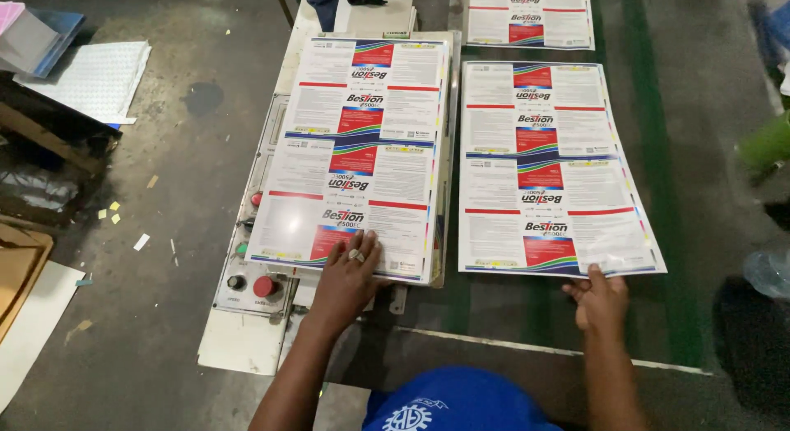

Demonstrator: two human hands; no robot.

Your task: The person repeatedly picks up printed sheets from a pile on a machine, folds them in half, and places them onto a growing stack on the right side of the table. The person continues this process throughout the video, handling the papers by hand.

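Pressing our left hand [350,271] flat with fingers spread on the printed sheet [358,151] lying on the machine bench [247,332], we pinch the next sheet's [551,168] near edge with our right hand [599,299], more sheets [529,16] waiting beyond.
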